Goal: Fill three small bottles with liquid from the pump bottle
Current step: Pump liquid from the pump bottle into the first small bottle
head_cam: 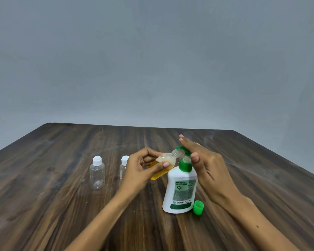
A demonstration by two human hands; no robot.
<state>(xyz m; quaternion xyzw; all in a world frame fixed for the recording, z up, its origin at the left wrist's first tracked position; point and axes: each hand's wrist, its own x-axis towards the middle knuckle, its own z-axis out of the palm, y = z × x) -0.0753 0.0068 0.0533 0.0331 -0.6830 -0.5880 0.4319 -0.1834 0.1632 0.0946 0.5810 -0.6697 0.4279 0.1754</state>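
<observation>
Head view, looking down at two bare hands working over a dark wooden bench [62,205]. The left hand [140,171] grips a small bottle [164,164]: its fingers [165,164] and thumb are curled round the body, pinching it from both sides. This bottle is tilted, its long axis running from the base, low and toward the person, up to the open neck, which points away and to the right. The neck sits just under the green spout of the pump bottle [179,192]. Amber liquid fills the lower part, with pale foam above it, so by my reading it is partly filled.

The right hand [205,165] lies flat over the pump head, fingers straight and held together, thumb out to the side, palm pressing down. It is the nearer hand to the pump; the left is the nearer to the neck. The next press depends on the neck staying lined up beneath the spout.

Both forearms reach in from the bottom edge, the left from lower centre, the right from the lower right corner.

Outward from the fingers: the white pump bottle stands upright just right of the left hand. A loose green cap [198,207] lies beside its base on the right. Left of the left hand stand two clear bottles with white caps, both looking empty: one [124,167] partly hidden behind the hand, the other [97,173] further left. A plain grey wall rises behind.
</observation>
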